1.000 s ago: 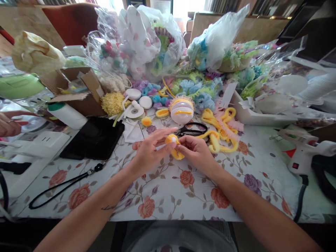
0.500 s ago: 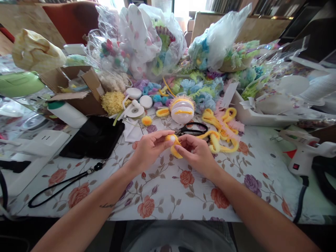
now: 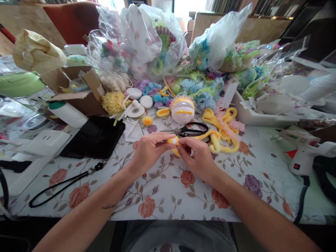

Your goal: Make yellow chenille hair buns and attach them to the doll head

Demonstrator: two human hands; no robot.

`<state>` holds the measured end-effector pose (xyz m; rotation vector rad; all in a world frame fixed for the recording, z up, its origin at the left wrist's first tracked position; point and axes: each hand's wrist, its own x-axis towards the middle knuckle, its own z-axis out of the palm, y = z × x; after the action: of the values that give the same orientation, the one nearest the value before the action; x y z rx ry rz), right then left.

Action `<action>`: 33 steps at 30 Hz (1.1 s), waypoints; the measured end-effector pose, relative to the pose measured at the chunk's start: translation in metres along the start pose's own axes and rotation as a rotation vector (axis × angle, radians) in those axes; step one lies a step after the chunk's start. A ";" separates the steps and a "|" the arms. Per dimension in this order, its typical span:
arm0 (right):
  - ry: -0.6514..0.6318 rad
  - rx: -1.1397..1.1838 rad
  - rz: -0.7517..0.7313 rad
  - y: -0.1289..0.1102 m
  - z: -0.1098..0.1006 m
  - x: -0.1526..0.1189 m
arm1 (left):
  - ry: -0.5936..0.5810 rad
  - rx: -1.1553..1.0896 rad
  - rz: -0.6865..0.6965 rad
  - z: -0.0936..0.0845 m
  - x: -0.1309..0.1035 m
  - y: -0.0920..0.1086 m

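Above the flowered tablecloth (image 3: 162, 189), left hand (image 3: 148, 150) and right hand (image 3: 201, 157) pinch a yellow piece (image 3: 173, 140) — fluffy (white-centred) — between fingertips.

Bright window (image 3: 190, 6) (nearly washed out) beyond a flower-patterned table (image 3: 168, 189), upright books (image 3: 225, 6) alongside.

Fuzzy yellow strip (image 3: 215, 140), glossy black tablet (image 3: 93, 137), smooth plastic-looking glue gun (image 3: 299, 147), rough brown cardboard box (image 3: 76, 96)

craft workspace | glue gun (image 3: 299, 148), scissors (image 3: 193, 129), bagged trimmings (image 3: 165, 45)
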<state>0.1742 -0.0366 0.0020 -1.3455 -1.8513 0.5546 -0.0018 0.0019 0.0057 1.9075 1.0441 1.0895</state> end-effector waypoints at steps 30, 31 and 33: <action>-0.149 0.506 0.289 0.005 -0.003 0.008 | -0.009 -0.616 -0.443 -0.001 0.005 0.009; -0.170 0.521 0.287 0.004 -0.003 0.008 | -0.005 -0.624 -0.441 -0.002 0.005 0.009; -0.227 0.520 0.278 0.002 -0.005 0.008 | 0.016 -0.632 -0.438 -0.003 0.006 0.009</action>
<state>0.1776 -0.0292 0.0063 -1.2171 -1.5394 1.2812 0.0001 0.0038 0.0169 1.1092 0.9218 1.0170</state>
